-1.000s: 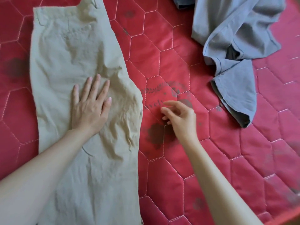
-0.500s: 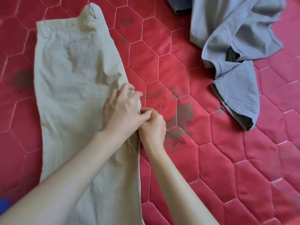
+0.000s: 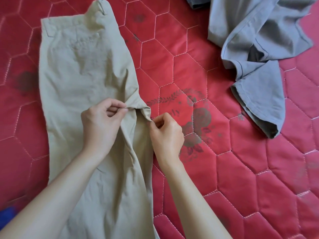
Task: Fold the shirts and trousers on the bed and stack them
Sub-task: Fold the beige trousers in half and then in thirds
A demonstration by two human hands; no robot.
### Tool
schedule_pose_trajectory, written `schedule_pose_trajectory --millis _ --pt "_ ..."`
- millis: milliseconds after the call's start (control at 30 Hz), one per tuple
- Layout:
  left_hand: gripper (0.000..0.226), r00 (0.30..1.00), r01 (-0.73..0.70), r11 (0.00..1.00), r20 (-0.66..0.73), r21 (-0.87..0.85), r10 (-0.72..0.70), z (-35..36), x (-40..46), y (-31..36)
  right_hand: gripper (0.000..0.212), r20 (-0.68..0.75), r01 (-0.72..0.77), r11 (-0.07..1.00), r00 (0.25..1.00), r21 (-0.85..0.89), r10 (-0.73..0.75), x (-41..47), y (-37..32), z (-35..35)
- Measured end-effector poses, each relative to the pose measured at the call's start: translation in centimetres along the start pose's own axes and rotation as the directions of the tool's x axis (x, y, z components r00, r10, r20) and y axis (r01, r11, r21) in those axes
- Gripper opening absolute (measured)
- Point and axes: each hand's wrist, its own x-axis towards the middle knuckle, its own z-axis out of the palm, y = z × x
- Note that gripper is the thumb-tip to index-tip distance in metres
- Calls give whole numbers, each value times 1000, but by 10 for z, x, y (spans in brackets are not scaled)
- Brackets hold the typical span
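Note:
Beige trousers (image 3: pixel 74 80) lie lengthwise on the left of the bed, waistband at the far end, legs folded onto each other and running off the near edge of view. My left hand (image 3: pixel 100 125) pinches a fold of the cloth at the crotch point on the trousers' right edge. My right hand (image 3: pixel 165 133) pinches the same protruding corner from the right side. A crumpled grey-blue shirt (image 3: pixel 259 42) lies apart at the far right.
The bed carries a red quilted cover (image 3: pixel 241 169) with hexagon stitching and a dark floral print beside my right hand. A darker garment (image 3: pixel 198 2) peeks in at the top edge. Something blue (image 3: pixel 6 214) shows at the lower left corner.
A second ago my left hand lay flat on the trousers and my right hovered beside them. Both hands then met at the crotch corner and now pinch it, slightly farther apart.

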Motion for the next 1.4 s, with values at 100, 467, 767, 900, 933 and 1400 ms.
schedule_pose_trajectory --millis 100,467,767,900,933,1400 --pt "28 999 -12 997 35 -79 15 0 -2 -1 35 -1 177 984 984 6 -177 2 -8 3" --pt "12 962 -220 970 190 102 198 7 -4 -11 8 108 92 992 989 88 -102 55 -18 -27" --pt "60 889 -440 587 420 679 182 25 -5 -49 17 -25 556 806 820 -203 -572 70 -8 -28" --pt "61 895 -438 544 400 716 196 28 -4 -58 21 30 364 921 931 -142 -363 83 -6 -23" --pt "62 896 -438 538 396 720 199 28 -4 -58 20 16 362 917 931 -166 -364 81 -6 -20" --pt "54 910 -410 595 352 691 218 27 -3 -55 15 126 859 389 450 -334 -884 96 3 -34"
